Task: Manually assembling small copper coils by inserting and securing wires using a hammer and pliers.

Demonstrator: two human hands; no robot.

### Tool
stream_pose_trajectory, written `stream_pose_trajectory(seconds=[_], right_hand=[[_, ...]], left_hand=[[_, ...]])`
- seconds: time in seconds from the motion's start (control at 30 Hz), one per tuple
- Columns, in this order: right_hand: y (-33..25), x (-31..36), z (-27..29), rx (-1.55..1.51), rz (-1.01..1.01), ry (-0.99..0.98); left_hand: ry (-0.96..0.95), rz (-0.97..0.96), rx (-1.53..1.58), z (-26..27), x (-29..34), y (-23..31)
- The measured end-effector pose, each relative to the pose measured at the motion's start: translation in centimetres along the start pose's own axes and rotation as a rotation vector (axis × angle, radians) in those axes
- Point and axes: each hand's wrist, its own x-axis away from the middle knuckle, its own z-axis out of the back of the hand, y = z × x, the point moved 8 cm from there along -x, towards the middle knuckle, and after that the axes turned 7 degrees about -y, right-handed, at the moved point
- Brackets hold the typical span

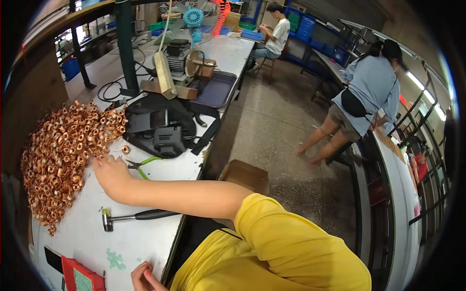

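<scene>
My right hand (114, 178) reaches across the white table to the near edge of a large heap of small copper wire coils (58, 160). Its fingers are bent down against the coils, and the fingertips are partly hidden, so what they grip does not show. A single coil (126, 149) lies just beyond, beside green-handled pliers (141, 165). Nearer to me rests a hammer (131, 217) with a black handle. At the lower edge my left hand (145, 278) is partly cut off, its fingers loosely bent and apart, with nothing visible in them.
A red box (81, 275) stands at the table's near left corner. Past the coils lie a black bag (187, 116) with dark devices, a motor machine (180, 60) and a dark tray (216, 89). A cardboard box (244, 176) sits below the table edge. Co-workers occupy other benches.
</scene>
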Motion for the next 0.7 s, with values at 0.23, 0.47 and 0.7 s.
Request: stream_pose_trajectory(seconds=[0.23,0.47,0.7], right_hand=[[2.7,-1.8,-0.7,-0.644,-0.124,-0.420],[2.6,-3.2,-5.7,-1.419,-0.537,-0.790],[3.3,-10.0,-5.3,-0.423,0.148,-0.906]], left_hand=[[0.028,0.216,0.187,0.2,0.2,-3.7],[0.015,0.191,0.085,0.5,1.2,-4.9],[-0.009,0.154,-0.018,-0.7,0.1,-1.9]])
